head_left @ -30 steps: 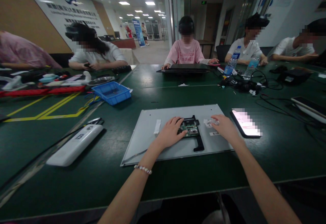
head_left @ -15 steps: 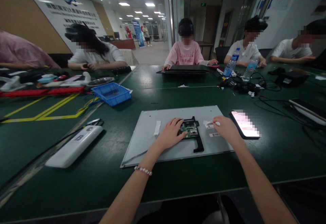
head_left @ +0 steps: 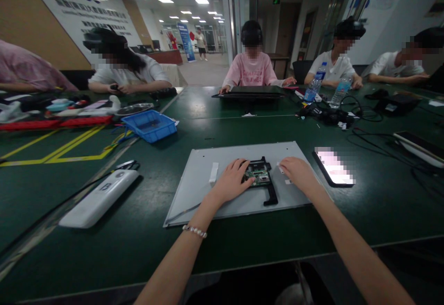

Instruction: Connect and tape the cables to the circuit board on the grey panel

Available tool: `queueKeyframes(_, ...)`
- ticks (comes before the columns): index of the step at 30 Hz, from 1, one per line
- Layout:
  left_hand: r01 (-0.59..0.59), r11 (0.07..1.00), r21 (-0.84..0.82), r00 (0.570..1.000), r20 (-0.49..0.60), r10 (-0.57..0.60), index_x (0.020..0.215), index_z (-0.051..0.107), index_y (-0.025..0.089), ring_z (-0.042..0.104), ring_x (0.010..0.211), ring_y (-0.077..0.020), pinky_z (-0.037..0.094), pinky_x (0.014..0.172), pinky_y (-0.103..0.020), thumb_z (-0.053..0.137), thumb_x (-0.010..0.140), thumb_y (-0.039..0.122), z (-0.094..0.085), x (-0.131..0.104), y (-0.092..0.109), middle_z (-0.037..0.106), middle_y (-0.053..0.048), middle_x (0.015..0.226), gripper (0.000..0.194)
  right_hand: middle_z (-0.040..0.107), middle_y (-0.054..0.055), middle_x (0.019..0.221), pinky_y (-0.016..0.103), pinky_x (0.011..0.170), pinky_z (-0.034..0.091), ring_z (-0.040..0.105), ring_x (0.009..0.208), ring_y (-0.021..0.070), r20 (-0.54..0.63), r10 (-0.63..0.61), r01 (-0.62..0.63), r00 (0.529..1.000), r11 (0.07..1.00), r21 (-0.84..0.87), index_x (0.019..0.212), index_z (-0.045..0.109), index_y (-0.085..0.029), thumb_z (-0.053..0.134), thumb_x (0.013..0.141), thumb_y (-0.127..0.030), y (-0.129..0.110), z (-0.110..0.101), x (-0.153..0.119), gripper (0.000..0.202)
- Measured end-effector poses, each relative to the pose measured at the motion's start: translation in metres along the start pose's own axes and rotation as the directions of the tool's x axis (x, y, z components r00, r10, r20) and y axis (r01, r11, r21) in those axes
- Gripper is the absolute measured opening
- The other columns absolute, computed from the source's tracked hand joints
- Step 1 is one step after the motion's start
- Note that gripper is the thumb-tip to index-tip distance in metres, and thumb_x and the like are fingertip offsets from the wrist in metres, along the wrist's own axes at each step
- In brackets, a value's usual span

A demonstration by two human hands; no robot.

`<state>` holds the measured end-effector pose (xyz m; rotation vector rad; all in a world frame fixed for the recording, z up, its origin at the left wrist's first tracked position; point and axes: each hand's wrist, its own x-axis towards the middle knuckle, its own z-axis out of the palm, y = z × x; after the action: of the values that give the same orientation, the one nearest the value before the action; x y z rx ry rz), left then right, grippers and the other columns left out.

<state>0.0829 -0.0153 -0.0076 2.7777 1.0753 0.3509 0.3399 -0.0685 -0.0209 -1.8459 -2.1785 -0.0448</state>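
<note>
A pale grey panel [head_left: 194, 166] lies flat on the dark green table. On it sits a green circuit board [head_left: 262, 176] in a black bracket [head_left: 272, 195]. My left hand [head_left: 233, 179] rests over the left side of the board, fingers spread. Just right of the bracket, my right hand [head_left: 294, 170] is closed, its fingertips at a white label [head_left: 280, 167] on the panel. Whatever the fingers pinch is too small to make out. Left of my left hand is a white strip [head_left: 214, 172].
A phone [head_left: 335, 168] lies right of the panel, a white device [head_left: 100, 198] with a cable left of it. Farther back are a blue basket [head_left: 151, 127], bottles [head_left: 315, 83], cables and a dark flat object [head_left: 248, 97]. People sit across the table.
My right hand has moved a little left, toward the bracket, and now covers more of the labels. The small white thing at its fingertips no longer shows. My left hand has stayed put.
</note>
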Motion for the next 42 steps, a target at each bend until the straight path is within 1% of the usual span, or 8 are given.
queueKeyframes(4,-0.008,1.000,0.007,1.000,-0.011,0.008,0.138,0.029,0.021,0.033,0.129,-0.0276,0.029,0.106,-0.045,0.031,0.091,0.053,0.002,0.000,-0.001,0.035,-0.010,0.140,0.057,0.066,0.010,0.096,0.031,0.084,0.041,0.059,0.094,0.0204,0.005,0.054,-0.054,0.999,0.998,0.018,0.096,0.066,-0.017,0.041,0.091,-0.020,-0.003,-0.002,0.003,0.026)
queueKeyframes(7,-0.016,1.000,0.015,1.000,-0.022,0.016,0.138,0.029,0.021,0.033,0.129,-0.0272,0.028,0.106,-0.045,0.032,0.091,0.053,0.003,0.001,-0.002,0.036,-0.010,0.139,0.057,0.065,0.009,0.103,0.031,0.086,0.041,0.058,0.097,0.0200,-0.056,0.082,-0.078,0.995,0.995,0.064,0.101,0.065,-0.017,0.040,0.091,-0.021,-0.009,-0.008,0.011,0.027)
queueKeyframes(11,-0.020,0.999,0.027,0.999,-0.032,0.021,0.137,0.030,0.020,0.034,0.128,-0.0270,0.028,0.106,-0.043,0.034,0.090,0.052,0.005,0.002,-0.002,0.038,-0.010,0.138,0.056,0.065,0.008,0.106,0.029,0.089,0.039,0.056,0.101,0.0194,-0.126,-0.030,0.037,0.992,0.998,0.059,0.102,0.064,-0.018,0.040,0.092,-0.021,-0.025,-0.015,0.032,0.027)
queueKeyframes(15,-0.030,0.999,0.035,0.999,-0.044,0.032,0.136,0.032,0.019,0.034,0.128,-0.0264,0.027,0.107,-0.042,0.036,0.090,0.049,0.006,0.002,-0.002,0.039,-0.010,0.137,0.055,0.067,0.010,0.098,0.030,0.088,0.038,0.057,0.098,0.0211,-0.033,-0.166,0.166,0.986,0.986,-0.004,0.095,0.066,-0.016,0.041,0.090,-0.017,-0.043,-0.009,0.053,0.025)
queueKeyframes(19,-0.031,0.999,0.032,0.999,-0.043,0.033,0.135,0.032,0.018,0.034,0.128,-0.0263,0.028,0.106,-0.042,0.034,0.091,0.051,0.005,0.001,0.000,0.040,-0.010,0.136,0.055,0.067,0.011,0.095,0.029,0.085,0.040,0.059,0.094,0.0214,0.065,-0.126,0.127,0.990,0.992,0.000,0.093,0.067,-0.015,0.042,0.088,-0.014,-0.049,0.002,0.058,0.026)
queueKeyframes(29,-0.010,1.000,0.026,1.000,-0.023,0.010,0.137,0.029,0.019,0.032,0.129,-0.0269,0.027,0.106,-0.042,0.031,0.091,0.053,0.005,0.000,0.001,0.037,-0.011,0.139,0.057,0.067,0.009,0.096,0.024,0.084,0.039,0.059,0.093,0.0174,0.083,-0.051,0.040,0.995,0.991,0.130,0.091,0.067,-0.016,0.036,0.094,-0.031,-0.039,0.007,0.061,0.035)
queueKeyframes(37,-0.011,0.998,0.058,1.000,-0.027,0.012,0.140,0.025,0.020,0.032,0.130,-0.0277,0.025,0.106,-0.044,0.030,0.091,0.053,0.002,0.001,0.003,0.032,-0.011,0.143,0.059,0.069,0.008,0.097,0.026,0.083,0.041,0.060,0.095,0.0199,0.091,-0.017,0.002,0.996,0.987,0.160,0.089,0.069,-0.018,0.045,0.089,-0.027,-0.040,0.002,0.071,0.026)
queueKeyframes(42,-0.003,0.997,0.074,1.000,-0.027,0.005,0.140,0.027,0.021,0.023,0.135,-0.0287,0.019,0.108,-0.049,0.026,0.092,0.054,-0.004,0.000,0.006,0.031,-0.010,0.145,0.058,0.067,0.007,0.106,0.029,0.090,0.039,0.059,0.101,0.0194,-0.003,0.083,-0.080,0.997,0.966,0.246,0.102,0.067,-0.018,0.048,0.085,-0.022,-0.007,-0.012,0.050,0.026)
